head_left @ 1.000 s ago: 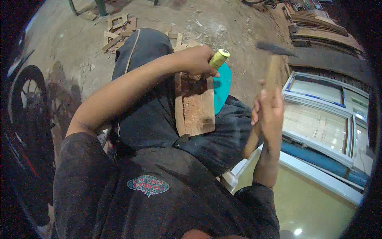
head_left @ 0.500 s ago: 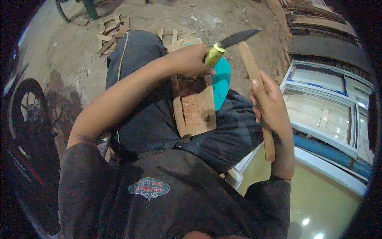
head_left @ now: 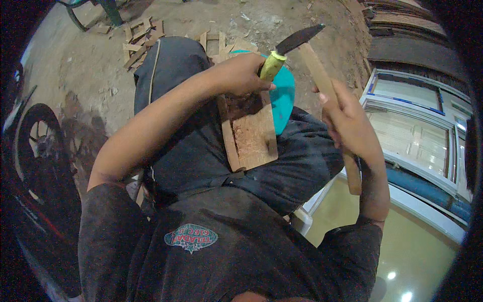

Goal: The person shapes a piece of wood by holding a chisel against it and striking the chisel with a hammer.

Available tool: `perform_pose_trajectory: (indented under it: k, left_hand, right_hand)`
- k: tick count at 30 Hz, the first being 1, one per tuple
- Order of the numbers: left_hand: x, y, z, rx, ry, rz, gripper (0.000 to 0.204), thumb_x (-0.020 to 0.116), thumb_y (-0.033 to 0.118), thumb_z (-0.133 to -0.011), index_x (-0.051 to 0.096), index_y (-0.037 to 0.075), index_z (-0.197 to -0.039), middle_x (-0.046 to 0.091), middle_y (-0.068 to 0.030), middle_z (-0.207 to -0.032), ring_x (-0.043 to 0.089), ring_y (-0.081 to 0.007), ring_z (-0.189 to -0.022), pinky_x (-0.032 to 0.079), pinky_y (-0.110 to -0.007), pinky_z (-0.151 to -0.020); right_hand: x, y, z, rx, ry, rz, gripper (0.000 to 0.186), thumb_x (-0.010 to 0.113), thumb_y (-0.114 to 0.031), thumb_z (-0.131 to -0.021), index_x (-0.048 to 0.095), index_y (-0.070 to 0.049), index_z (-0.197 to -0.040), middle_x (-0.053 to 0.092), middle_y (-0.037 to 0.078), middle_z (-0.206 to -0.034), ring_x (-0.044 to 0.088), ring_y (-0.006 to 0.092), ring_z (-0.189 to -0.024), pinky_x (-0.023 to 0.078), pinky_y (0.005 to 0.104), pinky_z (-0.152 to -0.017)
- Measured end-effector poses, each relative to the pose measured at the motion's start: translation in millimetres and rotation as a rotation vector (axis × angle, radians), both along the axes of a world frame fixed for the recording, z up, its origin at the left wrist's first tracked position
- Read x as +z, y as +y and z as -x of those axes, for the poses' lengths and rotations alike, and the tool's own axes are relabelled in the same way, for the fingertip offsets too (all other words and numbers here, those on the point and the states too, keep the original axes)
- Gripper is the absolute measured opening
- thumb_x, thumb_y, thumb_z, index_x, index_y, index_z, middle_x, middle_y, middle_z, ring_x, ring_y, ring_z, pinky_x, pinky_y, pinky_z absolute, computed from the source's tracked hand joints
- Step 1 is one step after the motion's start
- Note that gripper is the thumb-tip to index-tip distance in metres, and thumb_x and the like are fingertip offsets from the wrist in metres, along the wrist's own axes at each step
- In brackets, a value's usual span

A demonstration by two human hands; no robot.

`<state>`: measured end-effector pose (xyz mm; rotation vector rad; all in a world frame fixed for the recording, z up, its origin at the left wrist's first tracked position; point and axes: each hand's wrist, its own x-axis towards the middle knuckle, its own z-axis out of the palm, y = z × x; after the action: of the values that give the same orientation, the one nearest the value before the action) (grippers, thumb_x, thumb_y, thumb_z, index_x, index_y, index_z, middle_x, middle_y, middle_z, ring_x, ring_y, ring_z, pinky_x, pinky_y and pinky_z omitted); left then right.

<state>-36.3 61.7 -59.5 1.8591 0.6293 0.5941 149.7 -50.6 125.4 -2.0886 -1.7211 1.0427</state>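
My left hand (head_left: 245, 73) is wrapped round the yellow-green handle of a knife (head_left: 273, 65). The dark blade points away and to the right, above my lap. My right hand (head_left: 347, 113) grips a long flat wooden stick (head_left: 318, 68) near its middle. The stick's far end stands close to the blade; whether they touch I cannot tell. Across my thighs lies a pale wooden block (head_left: 257, 143) with a rough reddish-brown hollow in its face. My left hand and its shadow cover the block's upper part. A flat teal piece (head_left: 285, 100) shows beside and behind the block.
Wood offcuts (head_left: 141, 43) are heaped on the dirt floor at far left. A motorcycle wheel (head_left: 40, 131) stands at left. To the right are white-framed panels (head_left: 412, 126) and stacked boards (head_left: 402, 48), with a shiny yellowish surface (head_left: 347, 216) near my right elbow.
My right hand has shifted right with the stick, whose near end swung outward. The knife has barely moved. On my lap the block has moved slightly to the right.
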Motion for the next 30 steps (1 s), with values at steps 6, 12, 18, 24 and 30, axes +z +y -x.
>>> perform_pose_trajectory:
  k: [6,12,18,24,30]
  left_hand:
    - [11,0,3,-0.037,0.112,-0.004,0.037,0.072,0.029,-0.085,0.062,0.001,-0.107,0.069,-0.0153,-0.099,0.066,-0.0264,-0.093,0.051,-0.039,-0.083]
    - [13,-1,3,-0.052,0.133,0.09,0.037,0.07,0.029,-0.088,0.062,0.002,-0.112,0.069,-0.0142,-0.106,0.065,-0.0244,-0.098,0.05,-0.038,-0.088]
    - [10,-3,3,0.005,0.062,-0.014,0.036,0.069,0.034,-0.084,0.063,0.0,-0.096,0.069,-0.0201,-0.089,0.067,-0.0345,-0.085,0.05,-0.044,-0.075]
    - [18,-5,4,-0.024,0.086,0.02,0.038,0.068,0.032,-0.088,0.061,0.0,-0.107,0.068,-0.0174,-0.099,0.065,-0.0284,-0.094,0.05,-0.039,-0.083]
    - [19,-4,3,-0.058,0.098,0.042,0.038,0.069,0.03,-0.089,0.06,0.0,-0.109,0.067,-0.016,-0.102,0.064,-0.025,-0.096,0.05,-0.037,-0.085]
  right_hand:
    - [11,1,8,-0.164,0.159,-0.022,0.038,0.049,-0.035,-0.101,0.051,-0.007,-0.126,0.042,-0.002,-0.06,0.04,0.0049,-0.039,0.034,0.0203,-0.034]
    - [22,1,8,-0.091,0.102,0.061,0.04,0.051,-0.029,-0.1,0.046,-0.006,-0.133,0.049,-0.001,-0.064,0.044,0.0062,-0.043,0.036,0.0223,-0.037]
    - [14,-6,16,-0.136,0.073,-0.032,0.051,0.049,-0.025,-0.101,0.034,-0.009,-0.147,0.05,0.001,-0.066,0.041,0.0057,-0.042,0.034,0.0201,-0.037]
    - [26,-3,23,-0.084,0.066,0.002,0.054,0.048,-0.021,-0.1,0.033,-0.016,-0.151,0.056,0.004,-0.077,0.042,0.0047,-0.041,0.036,0.0183,-0.037]
    - [28,-4,26,-0.077,0.157,-0.009,0.055,0.05,-0.02,-0.099,0.033,-0.019,-0.151,0.058,0.005,-0.08,0.043,0.0035,-0.039,0.035,0.0175,-0.036]
